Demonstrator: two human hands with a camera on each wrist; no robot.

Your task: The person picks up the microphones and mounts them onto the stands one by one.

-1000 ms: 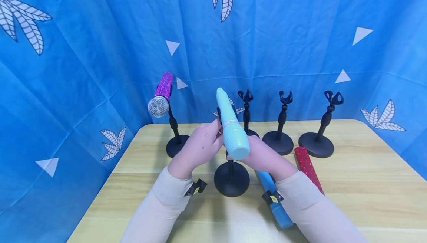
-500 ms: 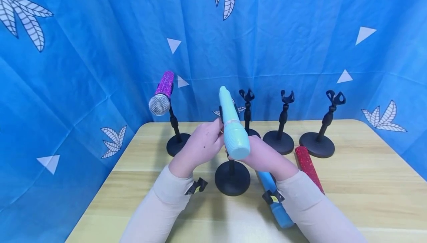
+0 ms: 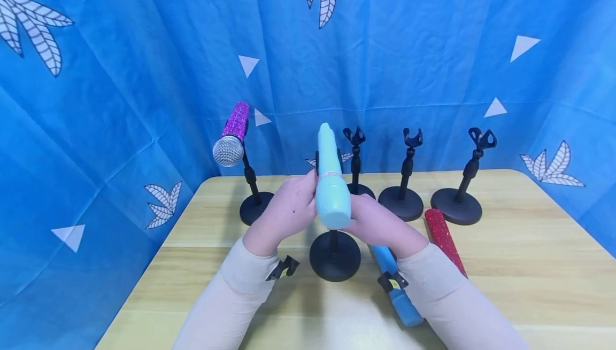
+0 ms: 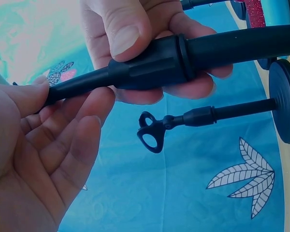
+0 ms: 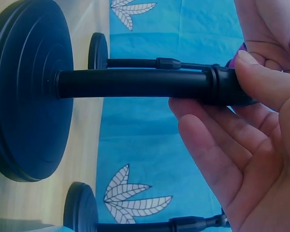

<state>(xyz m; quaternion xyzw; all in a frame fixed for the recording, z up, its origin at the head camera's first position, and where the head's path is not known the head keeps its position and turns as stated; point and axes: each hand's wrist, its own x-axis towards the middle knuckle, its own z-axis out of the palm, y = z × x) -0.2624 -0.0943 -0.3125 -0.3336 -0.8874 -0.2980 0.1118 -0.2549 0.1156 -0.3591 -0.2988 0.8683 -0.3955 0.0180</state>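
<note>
Head view has the pale turquoise microphone (image 3: pixel 331 184) atop its black stand (image 3: pixel 335 258), long axis running twelve to six, bulbous end towards me, at two o'clock from my left hand (image 3: pixel 291 208) and ten from my right hand (image 3: pixel 374 220). My left hand pinches the thin upper rod (image 4: pixel 82 87) (the nearer to the microphone, I judge); my right hand grips the thicker collar (image 4: pixel 154 70) below.
</note>
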